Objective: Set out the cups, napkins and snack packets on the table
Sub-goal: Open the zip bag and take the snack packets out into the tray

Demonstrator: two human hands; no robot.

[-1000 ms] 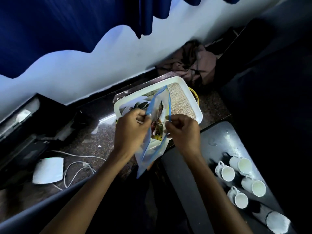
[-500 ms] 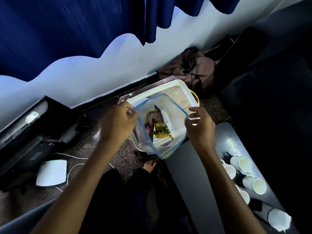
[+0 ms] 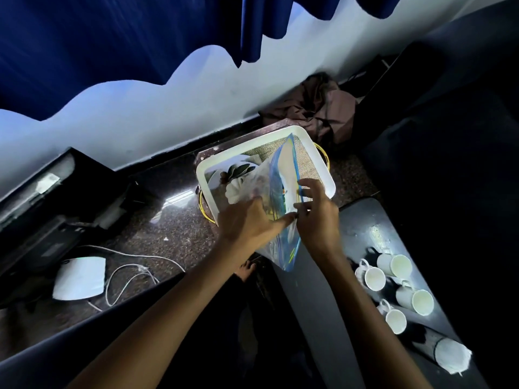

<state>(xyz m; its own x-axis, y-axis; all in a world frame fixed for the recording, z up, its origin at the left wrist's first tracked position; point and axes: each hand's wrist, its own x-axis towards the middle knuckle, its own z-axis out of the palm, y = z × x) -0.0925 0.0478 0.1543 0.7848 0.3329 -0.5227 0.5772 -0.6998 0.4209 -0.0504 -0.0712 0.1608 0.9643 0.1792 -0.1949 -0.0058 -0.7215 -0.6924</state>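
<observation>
Crowding the dark table (image 3: 331, 290): four cups (image 3: 393, 287) (white), both hands' (image 3: 247, 223) grip pinching a plastic bag (image 3: 280, 192) above a tray (image 3: 323, 175).

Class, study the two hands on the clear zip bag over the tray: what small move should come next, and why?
Probably the left hand reaches into the zip bag for a snack packet, while the right hand holds the bag's blue-edged mouth. Four cups already stand on the table, but no packets are visible there.
</observation>
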